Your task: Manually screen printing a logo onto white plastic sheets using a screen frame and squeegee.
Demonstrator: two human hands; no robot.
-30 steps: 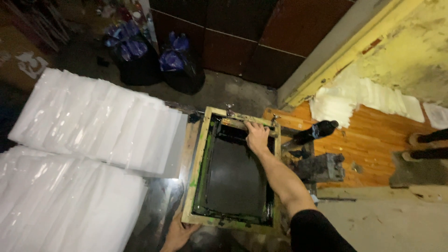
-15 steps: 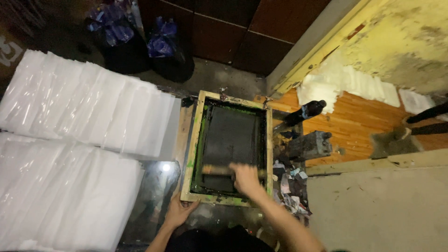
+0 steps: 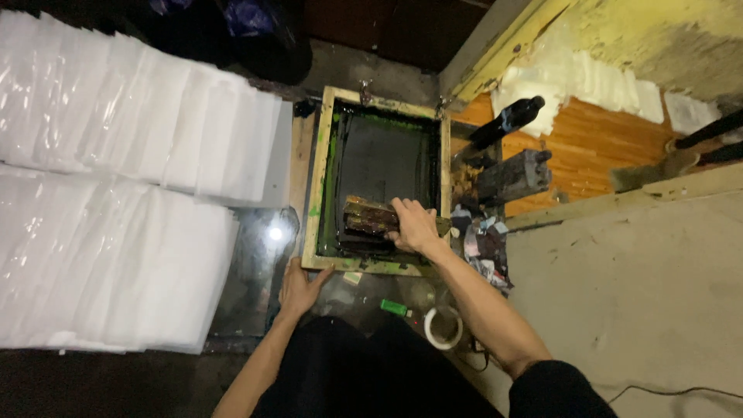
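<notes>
A wooden-framed printing screen [image 3: 316, 186] with dark mesh and green ink stains lies flat in front of me. My right hand [image 3: 414, 224] grips a wooden squeegee [image 3: 368, 217] lying across the near part of the mesh. My left hand [image 3: 300, 285] presses on the frame's near left corner, fingers spread on the wood. My dark-sleeved arms reach in from below.
Two rows of overlapping clear plastic sheets [image 3: 116, 201] spread over the left. A dark bottle [image 3: 507, 122] and a grey block [image 3: 515, 174] sit right of the frame, with rags [image 3: 486, 244] below. A roll of tape [image 3: 443, 327] and a green lighter [image 3: 393, 307] lie near me.
My right hand has drawn the squeegee from the far edge of the screen down to the near end. My left hand stays at the near left corner.
</notes>
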